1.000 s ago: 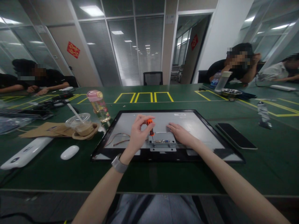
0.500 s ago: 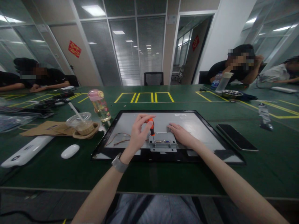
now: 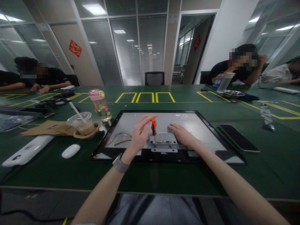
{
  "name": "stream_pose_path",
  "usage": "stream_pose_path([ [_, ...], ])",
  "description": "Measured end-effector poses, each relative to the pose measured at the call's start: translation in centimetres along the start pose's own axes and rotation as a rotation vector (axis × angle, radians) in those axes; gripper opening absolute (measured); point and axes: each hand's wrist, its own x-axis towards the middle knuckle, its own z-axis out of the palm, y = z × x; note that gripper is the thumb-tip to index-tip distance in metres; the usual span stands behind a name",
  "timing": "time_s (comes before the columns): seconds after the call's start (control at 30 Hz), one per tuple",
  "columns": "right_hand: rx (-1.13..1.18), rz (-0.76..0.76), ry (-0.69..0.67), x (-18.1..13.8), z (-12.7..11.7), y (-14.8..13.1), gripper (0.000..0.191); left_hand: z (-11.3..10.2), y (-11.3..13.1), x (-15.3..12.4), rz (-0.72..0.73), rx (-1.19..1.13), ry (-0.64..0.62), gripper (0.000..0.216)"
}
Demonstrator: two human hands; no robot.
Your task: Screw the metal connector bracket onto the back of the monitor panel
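An orange-and-black screwdriver stands nearly upright, its tip on the left side of a small metal bracket with video ports. My left hand, with a watch on its wrist, holds the screwdriver's handle between thumb and fingers. My right hand lies flat with fingers stretched out, at the right side of the bracket. Under both hands is a flat display panel with a black frame and a grey back, lying on the table. Thin wires rest on the panel left of the bracket.
Left of the panel are a pink-lidded bottle, a plastic cup with a straw, a white mouse and a long white device. A black phone lies to the right. Other people sit at the table's far sides.
The fingers of my left hand have shifted slightly on the screwdriver handle, and more of its orange shows. My right hand stays in place.
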Motion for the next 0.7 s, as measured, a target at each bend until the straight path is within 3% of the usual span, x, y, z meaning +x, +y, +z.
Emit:
stream_pose_path([
  [0.3, 0.002, -0.021, 0.026, 0.08, 0.11, -0.02, 0.048, 0.20, -0.54, 0.07, 0.026, 0.064, 0.077, 0.019],
  [0.53, 0.013, -0.019, 0.009, -0.06, -0.12, -0.01, 0.049, -0.16, 0.02, -0.03, 0.016, 0.006, -0.008, 0.029],
  [0.7, 0.015, -0.013, 0.018, -0.01, 0.08, 0.05, 0.047, 0.29, -0.48, -0.17, 0.027, 0.050, 0.046, 0.021],
])
